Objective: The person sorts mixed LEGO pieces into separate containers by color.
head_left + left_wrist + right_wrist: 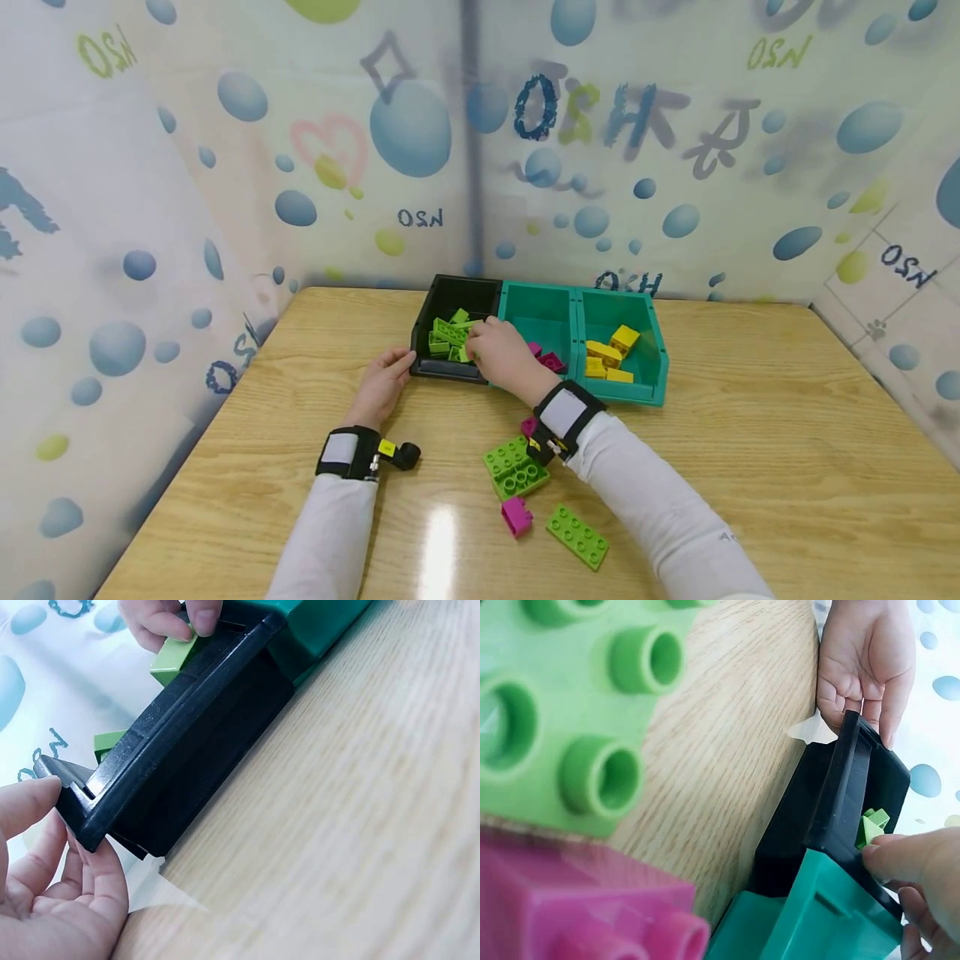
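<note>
My left hand [381, 385] grips the front left corner of a black bin [448, 367], thumb on the rim and fingers curled beneath it, as the left wrist view shows. Over the bin's right front part, my right hand [504, 354] pinches a light green toy brick [171, 664] between thumb and finger, just inside the front wall. Several more green bricks [447, 332] lie heaped in the same bin. In the right wrist view, the thumb's tip lies right at a small green brick [871, 827].
Two teal bins [619, 393] adjoin the black one; magenta bricks [552, 362] lie in the middle bin, yellow bricks [603, 354] in the right. On the wooden table [757, 433], green bricks [576, 537] and magenta bricks [517, 517] lie near my right forearm. A printed curtain [420, 217] hangs behind.
</note>
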`<state>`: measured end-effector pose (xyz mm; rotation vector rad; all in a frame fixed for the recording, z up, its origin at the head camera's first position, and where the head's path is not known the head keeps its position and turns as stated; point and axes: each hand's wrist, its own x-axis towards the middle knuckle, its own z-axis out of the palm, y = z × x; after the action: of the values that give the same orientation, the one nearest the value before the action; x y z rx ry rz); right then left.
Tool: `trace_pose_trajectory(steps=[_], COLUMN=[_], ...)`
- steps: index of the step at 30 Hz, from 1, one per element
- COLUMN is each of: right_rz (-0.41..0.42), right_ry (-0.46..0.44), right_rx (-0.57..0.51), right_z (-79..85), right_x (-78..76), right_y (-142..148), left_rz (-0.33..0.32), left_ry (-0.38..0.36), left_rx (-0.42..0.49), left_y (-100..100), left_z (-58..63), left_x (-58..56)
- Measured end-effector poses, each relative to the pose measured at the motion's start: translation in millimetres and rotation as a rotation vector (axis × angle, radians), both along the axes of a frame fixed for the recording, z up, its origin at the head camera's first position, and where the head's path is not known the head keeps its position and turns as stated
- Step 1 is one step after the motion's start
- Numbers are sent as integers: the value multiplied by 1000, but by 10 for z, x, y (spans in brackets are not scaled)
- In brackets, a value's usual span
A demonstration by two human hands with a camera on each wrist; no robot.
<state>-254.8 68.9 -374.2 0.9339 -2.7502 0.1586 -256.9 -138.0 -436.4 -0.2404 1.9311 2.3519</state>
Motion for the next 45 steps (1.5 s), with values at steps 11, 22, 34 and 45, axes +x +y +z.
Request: trace_pose_trajectory(steps=[11, 22, 34, 45], right_rz=[10, -19, 113, 180], right_ry=[21, -96, -244, -391], right_rx=[155, 384, 87, -165], right_z=[-6, 5, 140, 221], right_x=[68, 111, 173, 342], right_y=[4, 11, 170, 479], left_rz=[-2, -6, -13, -8], left_ry=[6, -9, 1, 6], left_rx=[-2, 4, 8, -8], left_y=[-5, -15, -17, -20], left_z=[2, 9, 14, 0], left_x=[11, 19, 27, 21])
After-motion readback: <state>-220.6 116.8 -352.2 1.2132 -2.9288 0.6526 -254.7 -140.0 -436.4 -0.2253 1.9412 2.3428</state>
